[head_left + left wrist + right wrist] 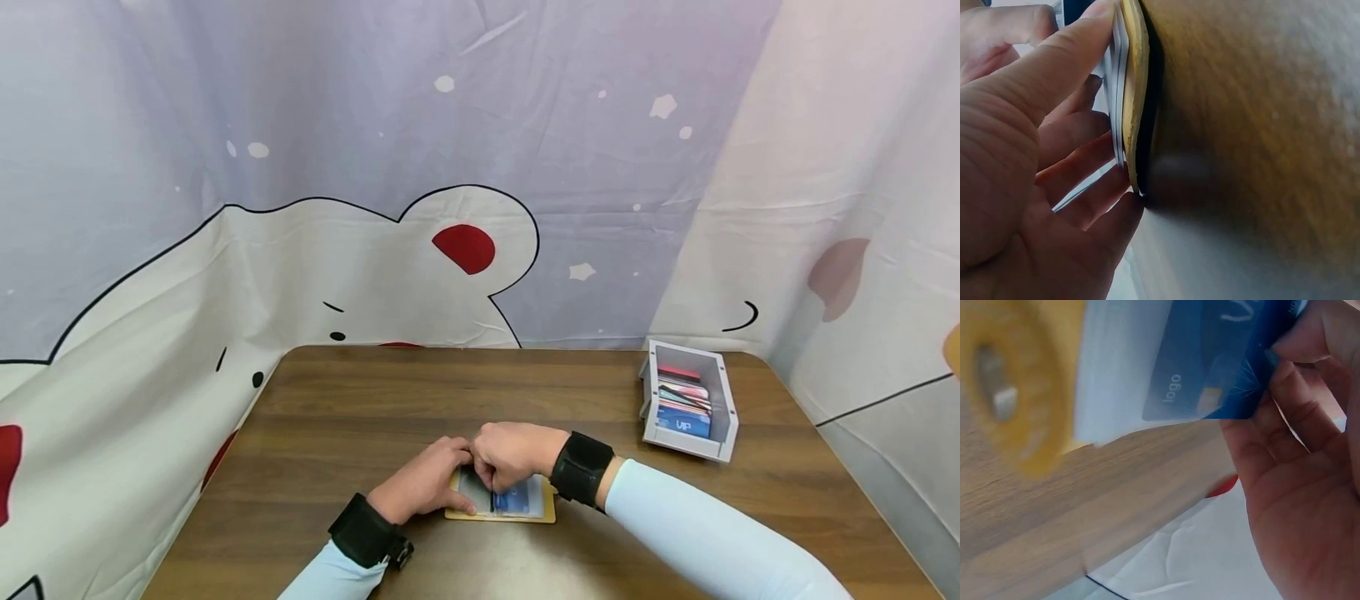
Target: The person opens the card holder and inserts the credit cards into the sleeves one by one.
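Note:
A yellow card holder (550,507) with clear sleeve pages lies open on the table. At its left side my left hand (427,479) grips it, thumb on the pages and fingers at the edge; the left wrist view shows the stacked pages above the yellow cover (1139,94). My right hand (513,454) pinches a blue card (1210,375) by one end. Much of that card sits inside a clear sleeve (1119,369), and the end by the thumb sticks out. In the right wrist view, a yellow strap with a metal snap (1004,400) looms close.
A grey tray (723,400) stands at the table's back right, with several cards (682,396) stacked inside, a blue one in front. A printed curtain (337,275) hangs behind the wooden table (390,383).

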